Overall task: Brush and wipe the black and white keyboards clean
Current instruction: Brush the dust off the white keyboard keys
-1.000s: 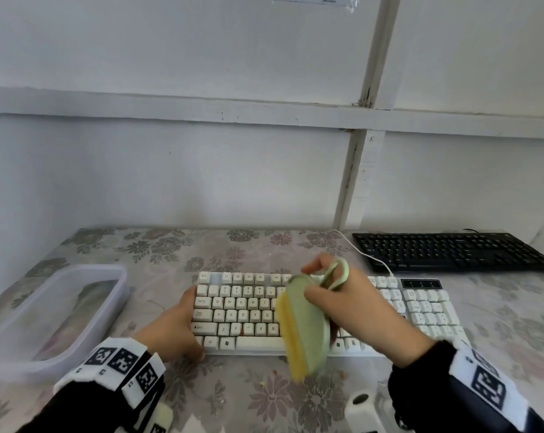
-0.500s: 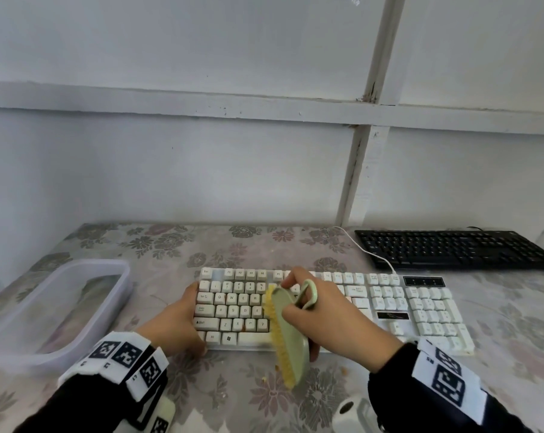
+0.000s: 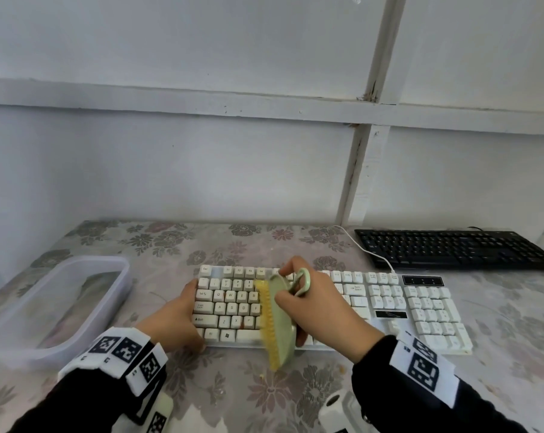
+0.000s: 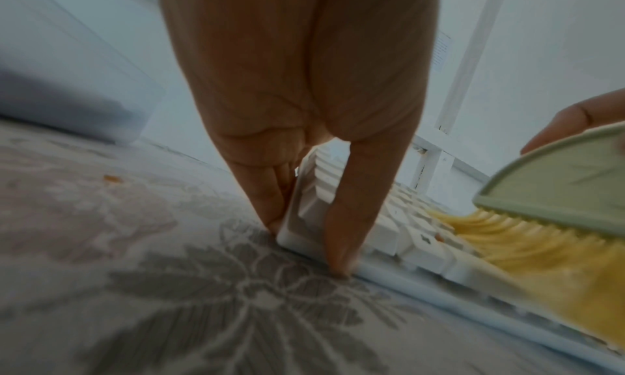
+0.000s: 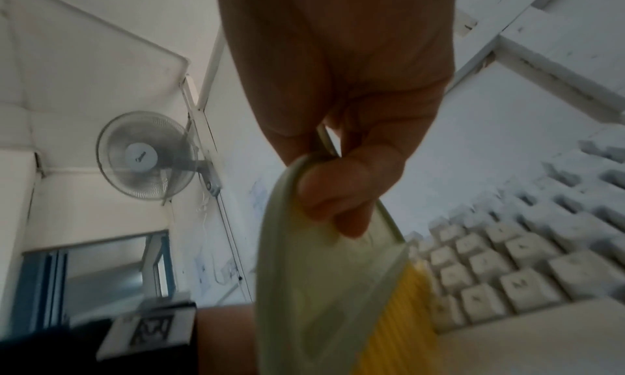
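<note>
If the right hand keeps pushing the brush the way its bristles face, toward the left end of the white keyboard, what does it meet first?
Probably the left hand, which grips the white keyboard at its left end. The brush in the right hand crosses only keys before that; depth is unclear.

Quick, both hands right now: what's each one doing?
Left hand: thumb and fingers pinch the left corner of the white keyboard, bracing it.
Right hand: grips the green brush, bristles on the keys.
</note>
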